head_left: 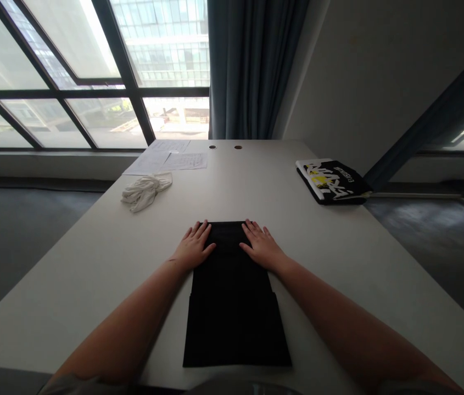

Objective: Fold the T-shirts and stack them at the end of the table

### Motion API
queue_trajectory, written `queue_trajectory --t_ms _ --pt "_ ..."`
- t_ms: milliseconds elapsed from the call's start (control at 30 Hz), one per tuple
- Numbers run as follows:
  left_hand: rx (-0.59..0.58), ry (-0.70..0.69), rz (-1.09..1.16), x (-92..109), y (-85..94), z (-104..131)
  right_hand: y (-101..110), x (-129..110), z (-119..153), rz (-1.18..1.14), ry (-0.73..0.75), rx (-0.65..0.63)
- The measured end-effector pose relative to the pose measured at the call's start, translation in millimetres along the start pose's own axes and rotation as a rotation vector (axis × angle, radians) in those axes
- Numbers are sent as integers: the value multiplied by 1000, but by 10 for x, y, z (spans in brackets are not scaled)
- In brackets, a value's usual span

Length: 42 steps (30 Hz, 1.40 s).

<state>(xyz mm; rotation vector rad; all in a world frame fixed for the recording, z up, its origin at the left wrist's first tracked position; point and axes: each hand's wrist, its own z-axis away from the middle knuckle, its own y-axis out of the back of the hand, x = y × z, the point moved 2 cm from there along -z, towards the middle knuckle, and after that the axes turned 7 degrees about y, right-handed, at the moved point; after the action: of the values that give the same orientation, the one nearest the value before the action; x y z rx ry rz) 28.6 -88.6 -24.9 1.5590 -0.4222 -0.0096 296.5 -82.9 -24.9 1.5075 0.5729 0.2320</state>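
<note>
A long, flat black piece that looks like folded cloth [234, 323] lies on the white table in front of me. It is narrower at its far end, and small steps show along both sides nearer to me. My left hand [194, 246] rests flat on its far left corner, fingers stretched out and pointing away. On the far right corner lies my right hand [261, 246], palm down with the fingers spread. Neither hand grips anything. Whatever is beneath the palms is hidden.
Left of the black cloth, a crumpled white cloth [145, 191] lies on the white table [256, 181]. Behind it are sheets of paper [184, 161]. Folded black items with white and yellow print [333, 181] sit near the right edge. Two round holes show at the far end, before a curtain [252, 71].
</note>
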Motion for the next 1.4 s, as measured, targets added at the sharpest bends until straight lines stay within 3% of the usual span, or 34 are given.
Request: queue_trajectory --t_ms 200,333,433,533,633,700,767,867,933,1100,1267,1400 --pt "-63 -86 -32 -284 118 175 -15 290 49 14 -80 35" --pt "-79 -112 -4 -426 207 436 0 436 186 -55 -10 90" --pt "-21 -91 69 -448 309 654 96 436 373 -169 89 198" --pt "49 -104 177 -358 433 924 266 283 666 -271 222 349" --pt "141 -239 234 -136 538 1303 428 -16 1083 -343 385 432" --pt "162 -369 225 61 568 1594 477 -249 1395 -401 507 358" --pt "92 -467 208 246 557 1856 470 -455 1687 -430 603 197" --pt "-22 -506 164 411 500 2086 390 -613 1988 -378 599 33" --pt "14 -488 134 428 455 2117 322 -623 2073 -342 552 42" --pt "189 -527 42 411 306 2030 199 -600 2038 -328 454 210" --pt "240 -360 11 562 205 1944 138 -678 1910 -301 299 265" --pt "283 -240 21 777 199 1855 116 -684 1844 -345 266 295"
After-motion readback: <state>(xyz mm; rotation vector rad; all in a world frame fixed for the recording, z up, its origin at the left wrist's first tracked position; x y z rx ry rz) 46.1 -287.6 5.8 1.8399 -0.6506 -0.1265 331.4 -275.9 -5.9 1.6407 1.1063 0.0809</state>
